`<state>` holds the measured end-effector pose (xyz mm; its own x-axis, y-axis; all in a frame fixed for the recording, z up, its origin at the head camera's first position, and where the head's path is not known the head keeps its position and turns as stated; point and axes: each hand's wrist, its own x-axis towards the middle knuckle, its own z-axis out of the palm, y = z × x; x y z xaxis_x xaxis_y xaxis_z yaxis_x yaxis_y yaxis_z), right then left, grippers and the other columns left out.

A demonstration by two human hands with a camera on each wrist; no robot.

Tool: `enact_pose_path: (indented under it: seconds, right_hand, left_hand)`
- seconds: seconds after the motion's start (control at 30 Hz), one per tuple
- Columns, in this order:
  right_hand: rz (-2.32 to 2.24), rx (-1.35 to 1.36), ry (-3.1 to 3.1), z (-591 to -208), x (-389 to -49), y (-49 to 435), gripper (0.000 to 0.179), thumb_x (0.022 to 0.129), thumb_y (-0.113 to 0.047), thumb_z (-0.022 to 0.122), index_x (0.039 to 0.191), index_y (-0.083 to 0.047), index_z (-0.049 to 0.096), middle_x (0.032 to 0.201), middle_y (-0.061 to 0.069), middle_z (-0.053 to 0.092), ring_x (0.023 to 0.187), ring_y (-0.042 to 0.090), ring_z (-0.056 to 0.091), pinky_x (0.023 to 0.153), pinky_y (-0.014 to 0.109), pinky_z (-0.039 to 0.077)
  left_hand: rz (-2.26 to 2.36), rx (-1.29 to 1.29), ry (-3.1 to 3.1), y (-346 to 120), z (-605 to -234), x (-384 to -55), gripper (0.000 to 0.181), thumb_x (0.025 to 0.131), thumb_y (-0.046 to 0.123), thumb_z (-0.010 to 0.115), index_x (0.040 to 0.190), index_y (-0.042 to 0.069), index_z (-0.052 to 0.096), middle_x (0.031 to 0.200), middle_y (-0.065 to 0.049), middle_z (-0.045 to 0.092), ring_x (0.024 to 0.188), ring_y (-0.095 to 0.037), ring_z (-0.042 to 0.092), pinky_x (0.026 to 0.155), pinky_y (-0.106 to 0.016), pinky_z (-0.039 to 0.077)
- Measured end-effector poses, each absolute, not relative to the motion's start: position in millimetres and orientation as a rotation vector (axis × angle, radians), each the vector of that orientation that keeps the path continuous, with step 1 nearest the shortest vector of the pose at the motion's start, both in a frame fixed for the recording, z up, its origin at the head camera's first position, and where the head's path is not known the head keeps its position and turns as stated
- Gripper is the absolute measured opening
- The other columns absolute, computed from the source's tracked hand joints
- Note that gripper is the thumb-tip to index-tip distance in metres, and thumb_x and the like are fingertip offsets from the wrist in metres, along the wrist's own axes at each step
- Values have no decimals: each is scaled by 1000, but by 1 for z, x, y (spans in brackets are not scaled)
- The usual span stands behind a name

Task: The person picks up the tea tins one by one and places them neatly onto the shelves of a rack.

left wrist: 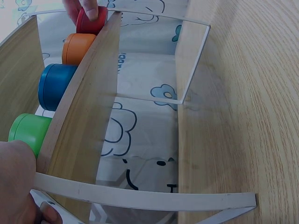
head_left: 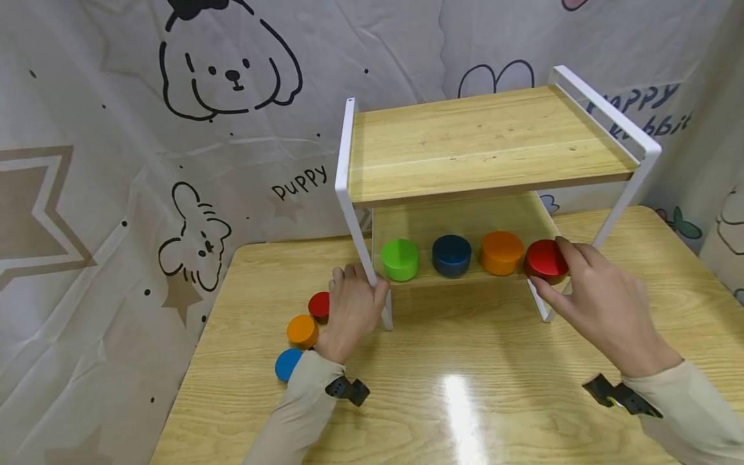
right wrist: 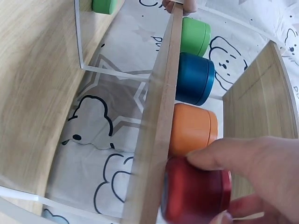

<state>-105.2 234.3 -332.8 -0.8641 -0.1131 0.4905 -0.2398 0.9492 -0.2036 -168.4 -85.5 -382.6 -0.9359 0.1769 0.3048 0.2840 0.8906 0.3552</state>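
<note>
A two-tier wooden shelf (head_left: 494, 145) with a white metal frame stands on the table. My left hand (head_left: 354, 310) grips its left frame post, near the lower board. At the right end of that board, my right hand (head_left: 610, 303) holds a round red tin (head_left: 545, 261) between thumb and fingers. In the right wrist view the red tin (right wrist: 196, 191) is right beside the orange tin (right wrist: 192, 130). Leftward along the lower board come a dark blue tin (head_left: 451, 256) and a green tin (head_left: 400, 259), the green one nearest my left hand.
Left of the shelf, another red tin (head_left: 319, 306), an orange tin (head_left: 302, 332) and a blue tin (head_left: 288, 364) are on the table (head_left: 465, 413), partly behind my left arm. A green tin (right wrist: 103, 5) shows there too in the right wrist view. A printed cloth (head_left: 261, 155) hangs behind.
</note>
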Motion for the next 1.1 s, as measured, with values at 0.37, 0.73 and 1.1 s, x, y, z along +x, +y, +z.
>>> enact_pose_path:
  seconds: [0.37, 0.73, 1.1]
  right_hand:
    - [295, 154, -2729, -325, -114, 229, 56, 81, -25, 73, 112, 16, 50, 91, 32, 57, 43, 25, 46, 31, 35, 36]
    - [235, 229, -2585, -334, -116, 231, 60, 78, -21, 76, 118, 16, 50, 106, 33, 57, 42, 31, 50, 32, 42, 39]
    - [459, 61, -2529, -354, -88, 263, 28, 75, -21, 72, 84, 1, 57, 66, 14, 60, 43, 18, 46, 36, 26, 28]
  left_hand:
    - [-560, -371, -2764, -85, -382, -168, 33, 94, 29, 38, 74, 5, 47, 72, -11, 46, 68, -29, 37, 59, -31, 27]
    - [-570, -381, -2757, -86, -384, -168, 32, 94, 28, 37, 73, 6, 47, 70, -10, 45, 68, -28, 38, 61, -31, 27]
    - [-543, -368, -2769, -90, -382, -162, 47, 100, 40, 38, 73, 3, 52, 71, -11, 47, 66, -27, 40, 59, -31, 30]
